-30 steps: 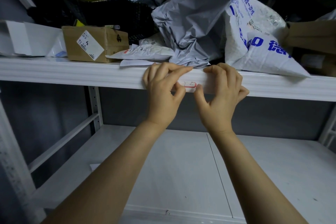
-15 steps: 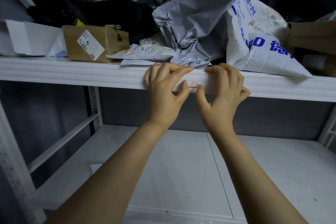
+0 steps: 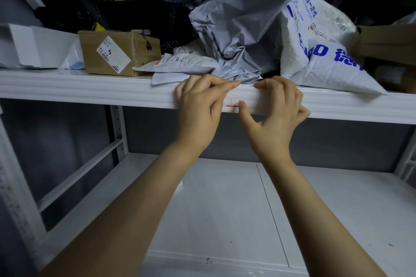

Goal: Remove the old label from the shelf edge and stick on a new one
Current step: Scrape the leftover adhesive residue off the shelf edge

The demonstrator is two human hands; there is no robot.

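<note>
Two hands raised to the shelf edge (image 3: 90,90), forearms reaching up side by side. Left hand (image 3: 198,105): fingers bent over the top lip, index stretched rightward, thumb against the front face just left of the label (image 3: 233,103). Right hand (image 3: 276,108): fingers hooked over the lip, thumb tip pressing the label's right end. Label: white with a red line, stuck on the front face between the hands.

room: dim, cool light | wall: plain grey wall (image 3: 56,132) behind rack | furniture: white metal upper shelf (image 3: 67,87) across full width; white lower shelf (image 3: 337,209) beneath, seamed in panels | frame: perforated upright (image 3: 117,128) at left, white crossbar (image 3: 81,177) beside it | stacked above: cardboard box (image 3: 119,51), crumpled grey bag (image 3: 243,24)
</note>
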